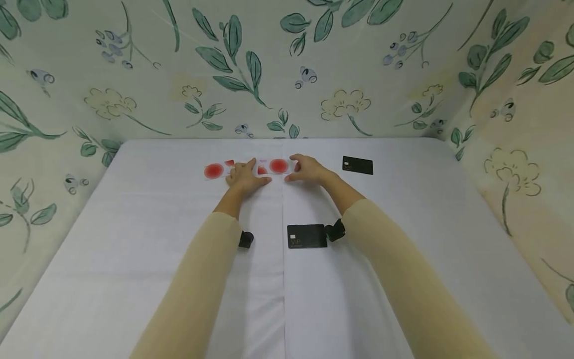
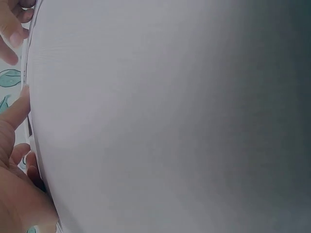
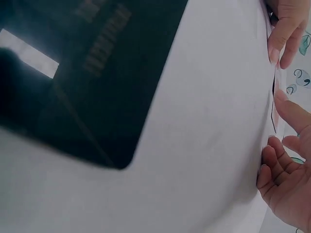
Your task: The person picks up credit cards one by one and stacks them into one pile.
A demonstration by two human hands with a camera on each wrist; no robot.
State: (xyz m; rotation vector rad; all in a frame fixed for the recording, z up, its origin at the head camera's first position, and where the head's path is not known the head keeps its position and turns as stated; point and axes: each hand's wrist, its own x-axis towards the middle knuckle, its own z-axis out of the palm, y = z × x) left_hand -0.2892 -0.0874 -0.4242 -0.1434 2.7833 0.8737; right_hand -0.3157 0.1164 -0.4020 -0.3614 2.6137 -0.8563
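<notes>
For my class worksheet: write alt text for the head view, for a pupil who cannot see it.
A person's left hand and right hand are at either end of a red-marked card on a white table. A second red-marked card lies left of both hands; a plain black card lies to the right, and a black VIP card lies nearer the person.
</notes>
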